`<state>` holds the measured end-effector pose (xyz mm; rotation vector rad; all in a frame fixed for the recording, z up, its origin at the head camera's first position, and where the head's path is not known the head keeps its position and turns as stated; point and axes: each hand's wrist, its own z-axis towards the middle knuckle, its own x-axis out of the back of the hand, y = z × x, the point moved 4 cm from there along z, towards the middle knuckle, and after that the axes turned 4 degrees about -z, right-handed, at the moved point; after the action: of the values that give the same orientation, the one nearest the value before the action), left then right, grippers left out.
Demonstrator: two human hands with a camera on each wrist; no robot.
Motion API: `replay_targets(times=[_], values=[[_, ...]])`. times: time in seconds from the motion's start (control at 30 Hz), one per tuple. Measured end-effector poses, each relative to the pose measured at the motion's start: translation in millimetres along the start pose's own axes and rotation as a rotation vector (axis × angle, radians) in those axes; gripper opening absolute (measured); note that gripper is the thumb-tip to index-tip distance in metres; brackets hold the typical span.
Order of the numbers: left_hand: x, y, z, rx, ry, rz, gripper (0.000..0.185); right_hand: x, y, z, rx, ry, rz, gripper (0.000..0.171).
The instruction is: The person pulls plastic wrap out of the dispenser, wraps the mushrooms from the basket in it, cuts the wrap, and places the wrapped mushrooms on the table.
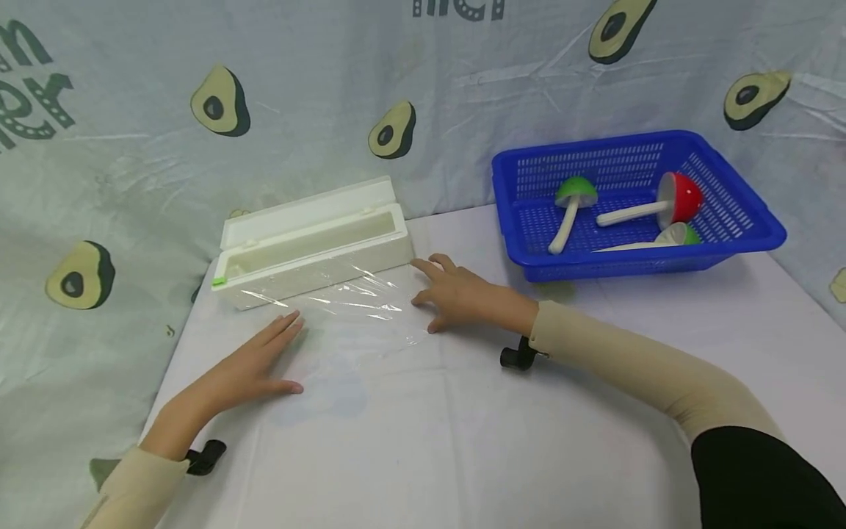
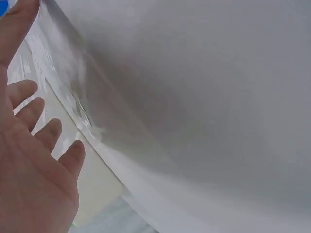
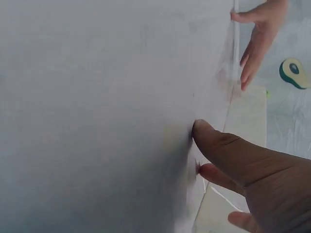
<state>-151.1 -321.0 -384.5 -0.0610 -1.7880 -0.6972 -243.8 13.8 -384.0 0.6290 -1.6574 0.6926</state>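
A long white cling film dispenser box [image 1: 324, 261] lies at the back left with its lid [image 1: 311, 209] raised. A green tab [image 1: 219, 281] sits at its left end. Clear cling film [image 1: 370, 301] hangs over the front side and spreads onto the table. My left hand [image 1: 254, 367] is left of the film, fingers extended and thumb apart. Beside the film's right edge, my right hand [image 1: 459, 294] has its fingers spread and slightly bent, the fingertips close to the box corner. Whether the fingertips touch the film is hard to tell.
A blue plastic basket [image 1: 634, 258] stands at the back right. In it lie a green-capped toy mushroom [image 1: 576, 192], a red-capped one [image 1: 687, 198] and another green one [image 1: 677, 234]. An avocado-print sheet [image 1: 297, 88] hangs behind the white-covered table [image 1: 423, 441].
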Motion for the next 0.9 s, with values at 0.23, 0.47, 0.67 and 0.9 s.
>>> replay_targets(times=[0.23, 0.47, 0.67, 0.9], values=[[-3.5, -11.8, -14.1, 0.084, -0.022, -0.051, 0.099, 3, -11, -9, 0.333, 0.151, -0.008, 0.054], [-6.3, -10.8, -10.2, 0.126, -0.062, -0.074, 0.101, -7, -13, -11, 0.309, -0.117, 0.06, 0.057], [-7.2, -12.1, -10.3, 0.131, -0.075, -0.113, 0.102, -8, -12, -17, 0.319, -0.12, 0.048, 0.05], [-8.4, -16.4, -13.7, 0.144, -0.095, -0.183, 0.103, 0, -12, -35, 0.366, -0.075, -0.018, 0.045]])
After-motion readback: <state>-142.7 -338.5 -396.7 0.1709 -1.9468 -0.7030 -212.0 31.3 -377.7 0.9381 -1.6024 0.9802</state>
